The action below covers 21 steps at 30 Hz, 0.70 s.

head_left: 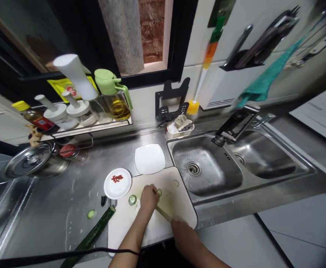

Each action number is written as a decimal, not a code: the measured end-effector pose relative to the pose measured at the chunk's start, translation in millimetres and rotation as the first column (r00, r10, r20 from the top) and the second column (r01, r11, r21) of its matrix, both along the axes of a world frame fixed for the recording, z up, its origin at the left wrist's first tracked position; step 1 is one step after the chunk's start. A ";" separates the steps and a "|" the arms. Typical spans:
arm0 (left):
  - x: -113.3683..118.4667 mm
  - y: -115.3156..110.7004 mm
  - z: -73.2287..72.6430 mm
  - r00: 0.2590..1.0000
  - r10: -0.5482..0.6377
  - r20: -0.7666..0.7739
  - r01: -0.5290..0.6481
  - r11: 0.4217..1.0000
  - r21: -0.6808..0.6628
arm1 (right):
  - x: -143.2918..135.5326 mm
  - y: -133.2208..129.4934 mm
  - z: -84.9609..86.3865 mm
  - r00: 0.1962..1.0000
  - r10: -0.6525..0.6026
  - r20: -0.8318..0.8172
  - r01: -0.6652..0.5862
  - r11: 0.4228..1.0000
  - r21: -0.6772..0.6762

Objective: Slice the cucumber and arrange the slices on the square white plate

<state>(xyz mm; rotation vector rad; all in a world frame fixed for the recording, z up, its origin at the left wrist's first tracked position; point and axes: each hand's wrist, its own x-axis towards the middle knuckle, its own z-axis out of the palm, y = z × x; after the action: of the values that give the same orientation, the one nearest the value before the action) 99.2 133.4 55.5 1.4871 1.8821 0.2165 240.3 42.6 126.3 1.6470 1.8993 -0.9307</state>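
My left hand (148, 198) is closed over the white cutting board (123, 232), its fingertips pinching a small cucumber slice (159, 192). In my closed right hand (183, 233), near the board's front edge, is a knife (164, 214); its blade points toward my left hand and is somewhat blurred. Left of my left hand, cucumber slices (132, 200) sit on the board. Another thin slice (176, 183) lies toward the board's far right corner. A long cucumber (97, 230) with one cut end rests at the board's left edge.
A white plate with red pieces (117, 188) overlaps the board's far left corner. Behind the board is a square white dish (149, 159). The double sink (207, 163) adjoins on the right. Cucumber scraps (91, 214) lie on the steel counter. A black cable (67, 255) crosses the foreground.
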 end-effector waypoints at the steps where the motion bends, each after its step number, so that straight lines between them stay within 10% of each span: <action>1: 0.1 -0.2 -0.4 1.000 -0.009 0.012 0.009 1.000 0.006 | 0.3 -0.1 0.3 1.000 -0.001 -0.010 0.001 1.000 0.001; 21: -36.0 -25.6 -6.2 0.963 0.235 0.131 -0.234 0.972 -0.025 | 22.4 -13.5 -10.4 0.996 0.038 -0.086 -0.035 0.999 0.035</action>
<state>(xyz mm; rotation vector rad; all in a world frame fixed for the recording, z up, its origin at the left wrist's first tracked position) 63.3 107.9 49.3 1.2099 1.9449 0.4071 262.7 29.1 115.9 1.6087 2.0059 -0.9757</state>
